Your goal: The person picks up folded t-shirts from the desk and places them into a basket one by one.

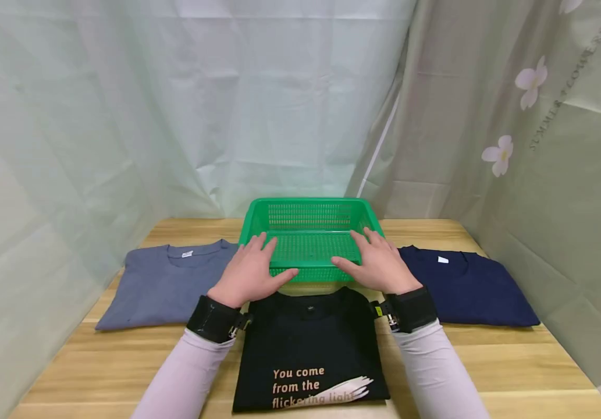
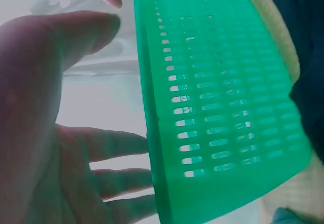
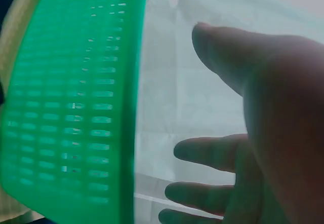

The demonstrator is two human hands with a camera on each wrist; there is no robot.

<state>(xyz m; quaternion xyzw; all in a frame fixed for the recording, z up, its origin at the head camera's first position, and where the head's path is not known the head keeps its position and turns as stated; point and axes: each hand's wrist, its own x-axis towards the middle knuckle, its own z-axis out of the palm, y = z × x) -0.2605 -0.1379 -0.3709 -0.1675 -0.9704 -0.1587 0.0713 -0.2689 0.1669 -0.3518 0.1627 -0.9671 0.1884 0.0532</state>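
A green plastic basket (image 1: 313,273) with slotted walls stands at the back middle of the table. Over its left front corner is my left hand (image 1: 255,272), fingers spread and holding nothing. My right hand (image 1: 377,263) hovers over the right front corner, also with fingers extended and nothing held. In the left wrist view the fingertips overlap the basket's rim (image 2: 147,107); in the right wrist view a gap shows between the fingers (image 3: 207,150) and the basket wall (image 3: 96,117). Between my forearms lies a folded black T-shirt (image 1: 308,337) with printed lettering, just in front of the basket.
A folded grey-blue T-shirt (image 1: 169,285) lies left of the basket, and a folded navy T-shirt (image 1: 473,291) lies to its right. Pale curtains (image 1: 290,105) enclose the wooden table (image 1: 96,372) at the back and sides.
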